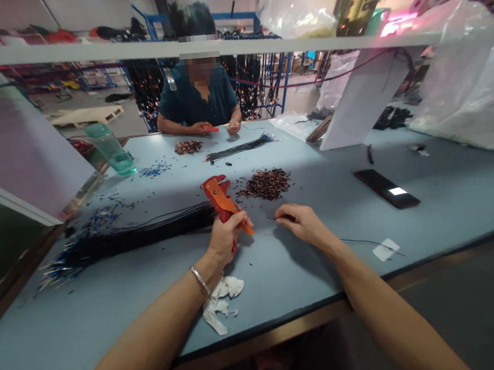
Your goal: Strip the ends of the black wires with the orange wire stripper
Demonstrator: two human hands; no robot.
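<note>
My left hand [225, 237] is wrapped round the handles of a red and orange wire stripper [219, 197], its head pointing up and away from me. My right hand [298, 221] pinches a thin black wire [353, 240]; a short end pokes out left of the fingertips and the rest trails right along the table. Behind the tool, to the left, lies a thick bundle of black wires [135, 237] with blue and bare tips at its left end. A pile of small dark and copper-coloured pieces [268, 184] sits beyond my hands.
Crumpled white tissue [222, 301] lies near the front edge. To the right are a phone [386, 188] and a white paper square [386, 250]. A green bottle [111, 150] stands back left. Across the table [281, 296] sits a person [199, 92] holding a red tool.
</note>
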